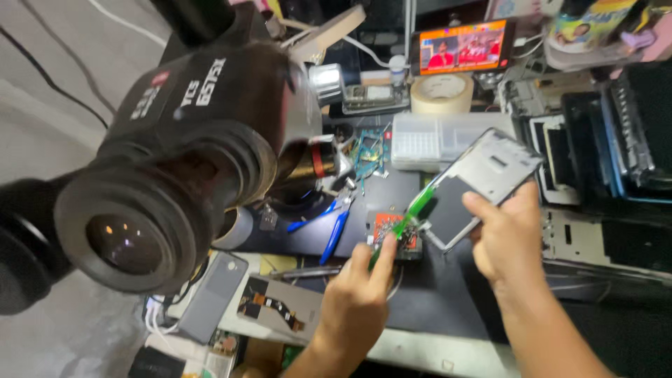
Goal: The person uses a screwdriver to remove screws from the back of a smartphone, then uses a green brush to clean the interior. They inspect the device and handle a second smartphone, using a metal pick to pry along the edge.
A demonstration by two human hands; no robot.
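right hand (pixel 509 238) grips phone frame (pixel 476 185) | left hand (pixel 360 290) holds, probably, green screwdriver (pixel 406 224) beside it

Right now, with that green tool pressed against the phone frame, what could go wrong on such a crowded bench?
The left hand works a green-handled screwdriver at the edge of the silver phone frame, which the right hand holds tilted in the air; a slip could gouge the frame or jab a finger. The small red circuit board lies just beneath and might be struck. The blue-handled pliers nearby could be knocked aside.
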